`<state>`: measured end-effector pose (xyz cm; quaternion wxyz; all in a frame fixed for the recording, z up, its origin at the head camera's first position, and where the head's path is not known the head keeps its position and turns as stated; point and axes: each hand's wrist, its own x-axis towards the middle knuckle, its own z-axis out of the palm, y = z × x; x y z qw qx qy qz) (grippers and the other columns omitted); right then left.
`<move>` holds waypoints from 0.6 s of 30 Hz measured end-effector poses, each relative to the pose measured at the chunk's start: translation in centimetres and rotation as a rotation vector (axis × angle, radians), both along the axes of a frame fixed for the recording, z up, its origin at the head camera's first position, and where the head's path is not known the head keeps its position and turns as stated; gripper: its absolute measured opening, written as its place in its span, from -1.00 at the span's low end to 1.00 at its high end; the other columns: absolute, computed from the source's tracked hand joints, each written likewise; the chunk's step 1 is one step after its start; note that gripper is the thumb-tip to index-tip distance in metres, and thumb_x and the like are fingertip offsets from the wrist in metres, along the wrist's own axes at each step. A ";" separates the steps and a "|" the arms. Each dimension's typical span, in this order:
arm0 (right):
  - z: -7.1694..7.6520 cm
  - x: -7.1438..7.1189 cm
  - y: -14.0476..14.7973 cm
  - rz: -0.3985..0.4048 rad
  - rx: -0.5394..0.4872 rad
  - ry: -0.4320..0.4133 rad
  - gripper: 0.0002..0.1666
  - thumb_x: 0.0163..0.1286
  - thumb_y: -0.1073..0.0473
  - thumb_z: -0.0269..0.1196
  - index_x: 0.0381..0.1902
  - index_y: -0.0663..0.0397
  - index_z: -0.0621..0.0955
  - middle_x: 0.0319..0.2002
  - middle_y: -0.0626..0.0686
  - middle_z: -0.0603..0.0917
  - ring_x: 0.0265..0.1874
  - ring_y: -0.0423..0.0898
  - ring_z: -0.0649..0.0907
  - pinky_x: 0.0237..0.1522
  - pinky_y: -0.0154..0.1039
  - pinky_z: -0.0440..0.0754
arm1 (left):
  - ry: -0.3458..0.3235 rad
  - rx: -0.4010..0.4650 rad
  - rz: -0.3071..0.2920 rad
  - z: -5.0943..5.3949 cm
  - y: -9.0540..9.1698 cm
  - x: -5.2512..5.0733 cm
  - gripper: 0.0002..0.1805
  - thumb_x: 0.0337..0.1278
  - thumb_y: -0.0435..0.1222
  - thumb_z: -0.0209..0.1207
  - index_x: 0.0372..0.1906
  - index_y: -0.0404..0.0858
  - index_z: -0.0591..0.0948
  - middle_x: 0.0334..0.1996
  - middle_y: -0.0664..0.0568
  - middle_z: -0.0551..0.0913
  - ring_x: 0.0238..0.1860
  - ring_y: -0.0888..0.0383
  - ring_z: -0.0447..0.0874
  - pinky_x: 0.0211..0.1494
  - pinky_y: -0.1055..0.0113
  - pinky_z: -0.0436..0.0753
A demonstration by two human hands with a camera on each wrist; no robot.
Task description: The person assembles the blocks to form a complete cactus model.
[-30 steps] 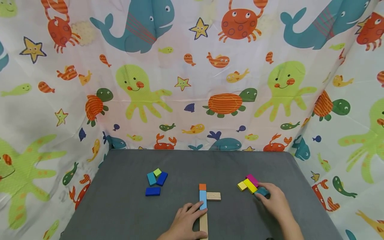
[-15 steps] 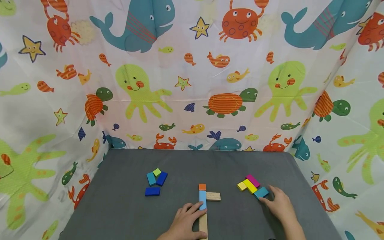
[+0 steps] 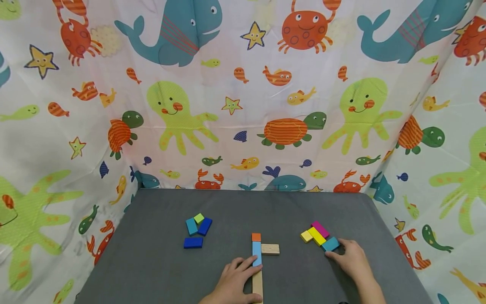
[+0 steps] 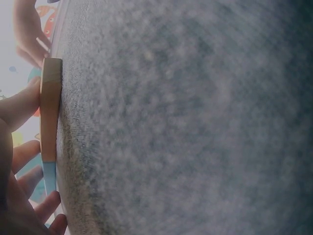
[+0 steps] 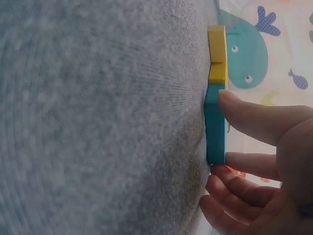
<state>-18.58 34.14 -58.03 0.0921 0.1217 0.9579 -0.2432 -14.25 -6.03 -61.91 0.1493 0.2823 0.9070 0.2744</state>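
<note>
My left hand rests with spread fingers on a row of blocks: a long plain wooden block, a light blue block beyond it and an orange block at the far end. In the left wrist view the thumb touches the wooden block. To the right, my right hand pinches a teal block between thumb and index finger, seen closely in the right wrist view. That block lies flat, touching a yellow block, beside a magenta block and a paler yellow block.
A short plain wooden block juts right from the row. At left lie two dark blue blocks, a teal block and a small green block. Behind the grey table hangs a sea-animal curtain.
My right hand had the teal block tilted, then laid it flat against the yellow block. Its index finger lifted off briefly and is now back at the block's edge. My left hand stays put.
</note>
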 end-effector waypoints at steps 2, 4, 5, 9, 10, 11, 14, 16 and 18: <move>-0.1 0.0 -0.1 0.012 0.007 0.011 0.15 0.13 -0.28 0.49 0.29 0.59 0.41 0.16 0.54 0.49 0.13 0.40 0.48 0.23 0.38 0.42 | -0.001 -0.001 -0.002 0.1 0.0 0.0 -0.18 0.13 0.37 0.17 0.50 0.30 0.32 0.58 0.29 0.16 0.33 0.01 0.28 0.19 -0.18 0.41; -0.2 0.0 -0.2 0.022 0.012 0.016 0.15 0.13 -0.27 0.49 0.29 0.60 0.40 0.17 0.56 0.48 0.14 0.41 0.47 0.24 0.38 0.41 | -0.005 -0.001 -0.003 0.2 0.0 0.0 -0.18 0.13 0.37 0.17 0.50 0.30 0.32 0.58 0.29 0.16 0.33 0.01 0.28 0.20 -0.18 0.41; -0.2 -0.1 -0.2 0.027 0.013 0.018 0.15 0.13 -0.26 0.49 0.29 0.60 0.40 0.17 0.56 0.47 0.14 0.41 0.47 0.24 0.38 0.41 | -0.007 -0.002 -0.004 0.2 0.0 0.1 -0.19 0.13 0.37 0.17 0.50 0.30 0.32 0.58 0.29 0.16 0.33 0.01 0.28 0.20 -0.19 0.41; -0.6 -0.3 -0.3 0.029 0.020 0.029 0.07 0.16 -0.20 0.49 0.28 0.59 0.42 0.14 0.56 0.48 0.10 0.39 0.49 0.22 0.36 0.43 | 0.005 -0.004 -0.011 0.3 -0.1 0.1 -0.19 0.15 0.36 0.16 0.50 0.29 0.32 0.57 0.27 0.17 0.32 -0.01 0.29 0.18 -0.19 0.42; -0.6 -0.3 -0.4 0.026 0.017 0.042 0.05 0.17 -0.18 0.49 0.28 0.59 0.42 0.13 0.56 0.48 0.09 0.39 0.50 0.21 0.36 0.44 | 0.007 -0.004 -0.010 0.2 -0.1 0.1 -0.20 0.15 0.36 0.16 0.50 0.29 0.33 0.57 0.27 0.17 0.32 -0.01 0.30 0.18 -0.20 0.42; -0.6 -0.3 -0.5 0.019 0.016 0.057 0.01 0.19 -0.14 0.48 0.28 0.58 0.43 0.13 0.55 0.48 0.09 0.38 0.50 0.20 0.36 0.45 | 0.008 -0.005 -0.008 0.2 -0.1 0.1 -0.20 0.14 0.36 0.16 0.50 0.30 0.33 0.57 0.27 0.17 0.32 0.00 0.30 0.18 -0.19 0.42; -0.6 -0.1 -0.7 -0.018 0.012 0.122 -0.05 0.20 -0.05 0.47 0.30 0.55 0.42 0.14 0.55 0.45 0.09 0.40 0.49 0.20 0.37 0.45 | -0.001 -0.004 0.001 0.1 -0.1 0.1 -0.19 0.13 0.37 0.16 0.50 0.31 0.32 0.58 0.29 0.16 0.33 0.00 0.29 0.19 -0.20 0.41; -0.4 0.1 -0.8 -0.059 0.013 0.162 -0.06 0.20 0.00 0.47 0.32 0.53 0.40 0.16 0.54 0.42 0.12 0.43 0.46 0.21 0.38 0.44 | -0.008 -0.008 0.001 0.1 -0.1 0.0 -0.19 0.12 0.38 0.16 0.50 0.33 0.31 0.58 0.31 0.15 0.33 0.00 0.28 0.20 -0.20 0.41; -0.2 0.4 -0.9 -0.092 0.022 0.189 -0.06 0.20 0.02 0.47 0.34 0.52 0.38 0.18 0.53 0.40 0.15 0.44 0.43 0.22 0.39 0.43 | -0.014 -0.010 -0.001 0.0 0.0 -0.1 -0.18 0.12 0.38 0.17 0.50 0.33 0.31 0.58 0.32 0.14 0.33 0.00 0.28 0.20 -0.21 0.40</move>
